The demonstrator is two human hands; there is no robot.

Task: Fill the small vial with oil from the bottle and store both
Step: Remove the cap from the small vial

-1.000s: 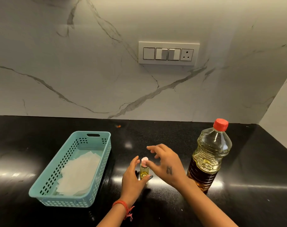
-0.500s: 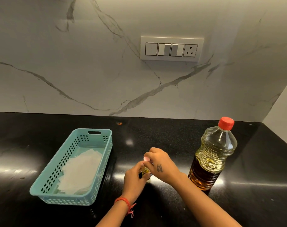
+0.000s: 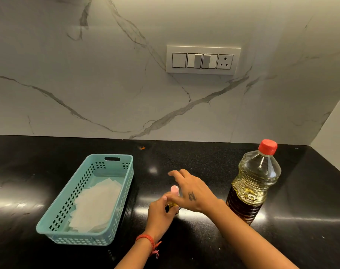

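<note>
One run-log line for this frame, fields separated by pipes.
left hand grips vial on counter | right hand at pink cap, fingers spread | bottle capped, upright | basket holds paper

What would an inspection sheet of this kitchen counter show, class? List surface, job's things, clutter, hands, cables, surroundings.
Surface: glossy black counter.
Job's things: small vial with pink cap, upright; oil bottle, red cap on, upright at right; teal basket at left, holding white paper.
Clutter: small orange speck near wall.
Hands: left hand grips vial; right hand, fingers spread, thumb at the vial's neck.
Cables: nothing seen.
Surroundings: marble wall; switch panel.
</note>
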